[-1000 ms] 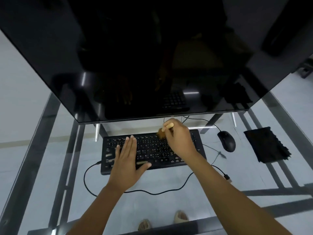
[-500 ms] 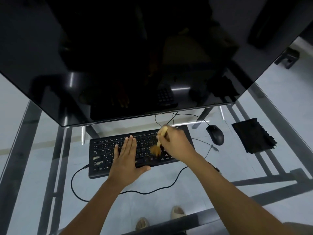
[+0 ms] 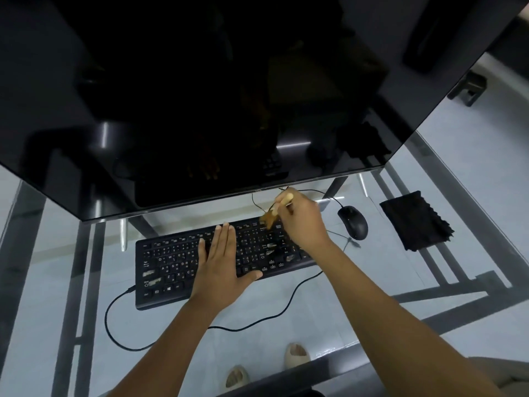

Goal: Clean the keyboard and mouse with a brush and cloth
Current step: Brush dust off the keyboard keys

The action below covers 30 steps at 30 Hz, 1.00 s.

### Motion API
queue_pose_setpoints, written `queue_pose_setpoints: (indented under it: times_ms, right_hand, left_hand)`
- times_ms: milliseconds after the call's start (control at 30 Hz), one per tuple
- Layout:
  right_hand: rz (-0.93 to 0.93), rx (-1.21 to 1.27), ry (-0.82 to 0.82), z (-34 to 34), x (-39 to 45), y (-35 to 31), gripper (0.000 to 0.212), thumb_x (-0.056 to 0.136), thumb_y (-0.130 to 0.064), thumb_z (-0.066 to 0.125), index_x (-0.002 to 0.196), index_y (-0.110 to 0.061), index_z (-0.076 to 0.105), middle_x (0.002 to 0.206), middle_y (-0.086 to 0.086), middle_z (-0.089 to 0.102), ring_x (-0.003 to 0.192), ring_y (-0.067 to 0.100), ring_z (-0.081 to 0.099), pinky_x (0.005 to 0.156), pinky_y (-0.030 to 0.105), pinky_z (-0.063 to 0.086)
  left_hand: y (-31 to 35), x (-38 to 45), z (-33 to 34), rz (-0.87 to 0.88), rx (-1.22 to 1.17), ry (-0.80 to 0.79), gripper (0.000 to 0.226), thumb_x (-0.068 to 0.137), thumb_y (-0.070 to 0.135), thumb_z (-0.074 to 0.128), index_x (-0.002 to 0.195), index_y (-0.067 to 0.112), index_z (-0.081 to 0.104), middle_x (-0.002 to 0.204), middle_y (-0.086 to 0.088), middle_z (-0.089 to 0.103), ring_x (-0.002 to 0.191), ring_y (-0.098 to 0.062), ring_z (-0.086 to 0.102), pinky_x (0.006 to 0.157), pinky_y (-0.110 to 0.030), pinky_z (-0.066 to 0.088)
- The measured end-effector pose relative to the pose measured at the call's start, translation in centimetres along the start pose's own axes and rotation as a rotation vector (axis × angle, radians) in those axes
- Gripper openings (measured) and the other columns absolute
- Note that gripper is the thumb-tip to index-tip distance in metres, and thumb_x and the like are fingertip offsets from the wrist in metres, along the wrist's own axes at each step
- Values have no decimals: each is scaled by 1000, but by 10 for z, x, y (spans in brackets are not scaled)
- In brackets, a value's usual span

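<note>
Brush (image 3: 270, 217) pinched in right hand (image 3: 303, 222) fingers, bristles on keyboard (image 3: 171, 262)

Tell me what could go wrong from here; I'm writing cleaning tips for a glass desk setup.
1. The left hand lies flat on the keyboard, so keys under it may go unbrushed.
2. The right hand sweeps the brush near the thin cables behind the keyboard; bristles could snag them.
3. Dust may be flicked toward the mouse and onto the glass desk.
</note>
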State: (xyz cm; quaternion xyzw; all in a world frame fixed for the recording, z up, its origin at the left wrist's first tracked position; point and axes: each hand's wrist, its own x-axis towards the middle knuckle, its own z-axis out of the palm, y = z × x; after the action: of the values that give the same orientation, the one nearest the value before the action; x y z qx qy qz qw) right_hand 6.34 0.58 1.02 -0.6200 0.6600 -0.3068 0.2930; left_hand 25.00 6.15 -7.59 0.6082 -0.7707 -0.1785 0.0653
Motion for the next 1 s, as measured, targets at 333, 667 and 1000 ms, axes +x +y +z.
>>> queue_pose_setpoints:
  times_ms: [333,667,1000]
  right_hand:
    - [72,10,58,-39,3,31,5,94,-13,57,89,-13,59,74,0,68,65,16,67,64,21,57]
    - [105,-122,-37,-52,-7,45,9,94,-15,57,86,-12,61,68,-6,64,59,0,64,59,11,49]
    - [45,-99,163,-70,-18,53,9,93,-8,57,86,-14,60,76,-5,64,65,2,65,59,5,45]
  left_hand:
    - [27,23,5,59,24,-34,111,70,83,19,151,13,-11,160,-1,-15,144,-12,-23,117,-45,-13]
    - [41,33,13,67,45,-76,105,75,80,18,152,13,-6,160,-1,-12,145,-14,-21,116,-46,-14]
    - [51,35,20,60,59,-76,96,80,73,8,152,11,-2,161,-3,-10,145,-15,-20,116,-44,-15]
